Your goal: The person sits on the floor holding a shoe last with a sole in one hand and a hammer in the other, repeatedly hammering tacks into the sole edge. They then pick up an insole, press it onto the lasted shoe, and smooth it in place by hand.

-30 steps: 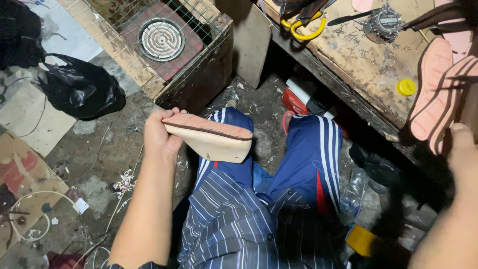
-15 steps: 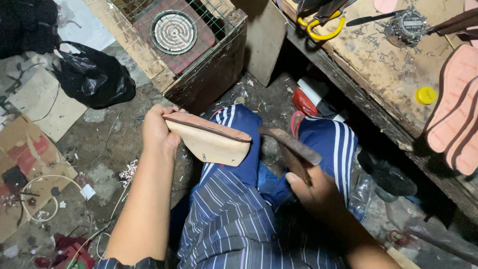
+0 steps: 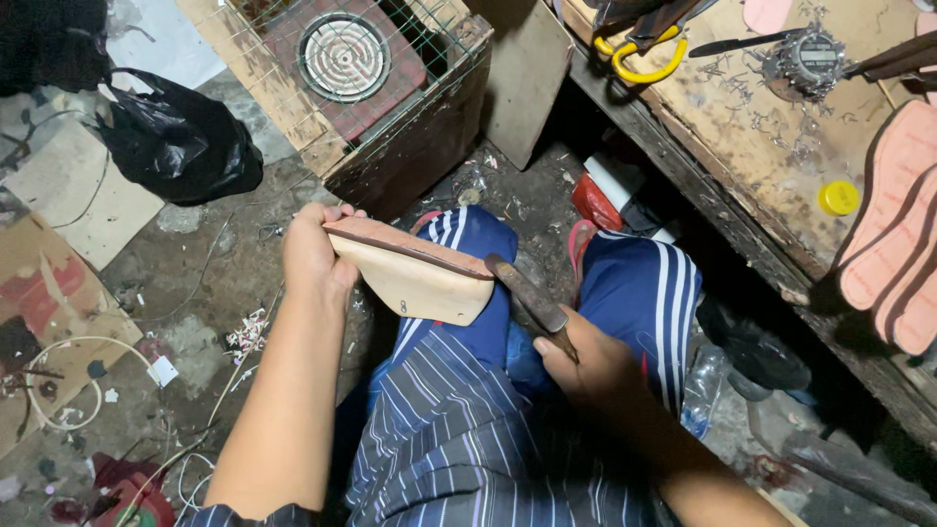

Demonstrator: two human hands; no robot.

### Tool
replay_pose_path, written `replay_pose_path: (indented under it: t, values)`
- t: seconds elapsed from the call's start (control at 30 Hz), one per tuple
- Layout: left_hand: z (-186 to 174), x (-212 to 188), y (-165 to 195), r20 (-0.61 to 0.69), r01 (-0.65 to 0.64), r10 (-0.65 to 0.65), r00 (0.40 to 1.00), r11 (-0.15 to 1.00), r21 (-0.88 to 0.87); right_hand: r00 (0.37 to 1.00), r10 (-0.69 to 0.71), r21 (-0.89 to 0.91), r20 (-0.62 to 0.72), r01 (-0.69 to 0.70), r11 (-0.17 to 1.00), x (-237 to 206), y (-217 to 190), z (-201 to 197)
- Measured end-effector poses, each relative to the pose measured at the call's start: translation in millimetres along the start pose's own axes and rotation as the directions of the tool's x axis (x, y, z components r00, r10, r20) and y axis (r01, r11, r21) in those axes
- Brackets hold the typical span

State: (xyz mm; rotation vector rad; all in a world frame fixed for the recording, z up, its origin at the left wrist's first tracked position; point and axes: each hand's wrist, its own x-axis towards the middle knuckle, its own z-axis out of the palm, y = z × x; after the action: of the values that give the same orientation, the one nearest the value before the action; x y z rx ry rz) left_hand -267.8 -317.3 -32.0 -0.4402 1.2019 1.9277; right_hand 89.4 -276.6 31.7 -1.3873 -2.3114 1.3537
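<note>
My left hand (image 3: 310,256) grips the heel end of a tan shoe sole (image 3: 415,276) with a brown edge, held on its side over my left knee. My right hand (image 3: 586,368) is closed around the wooden handle of a knife (image 3: 527,298). The knife's blade tip touches the toe end of the sole. Both hands sit above my lap, which is covered by blue trousers with white stripes and a striped shirt.
A wire-mesh wooden crate (image 3: 390,88) with a round coil heater (image 3: 344,56) stands ahead. A black plastic bag (image 3: 181,141) lies at left. The workbench (image 3: 781,166) at right holds pink soles (image 3: 903,234), a yellow cap (image 3: 837,197) and yellow-handled pliers (image 3: 644,54).
My right hand came down from the bench at the right and now holds the knife against the sole's toe end. My left hand has kept the sole over my knee.
</note>
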Motion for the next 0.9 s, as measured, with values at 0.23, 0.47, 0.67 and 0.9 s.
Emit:
replay_pose_path:
  t: [0.23, 0.47, 0.67, 0.9]
  values:
    - [-5.9, 2.3, -0.7, 0.069, 0.023, -0.021, 0.997, 0.999, -0.027, 0.999, 0.003, 0.028, -0.050, -0.002, 1.000, -1.2, -12.6, 1.4]
    - [-16.2, -2.3, 1.5, 0.129, 0.109, -0.109, 0.986, 0.994, 0.006, 0.927, -0.309, -0.086, -0.211, 0.297, 0.951, -12.7, -12.4, -12.7]
    - [-44.5, -4.9, -3.2, 0.307, 0.195, -0.208, 0.929, 0.978, 0.073, 0.933, -0.044, -0.308, -0.356, -0.073, 0.949, -41.7, 36.6, -36.0]
    - [-50.4, -12.6, -29.7, 0.342, 0.325, -0.261, 0.903, 0.935, -0.145, 0.882, 0.083, -0.236, -0.464, -0.213, 0.948, -130.2, 167.1, -26.2]
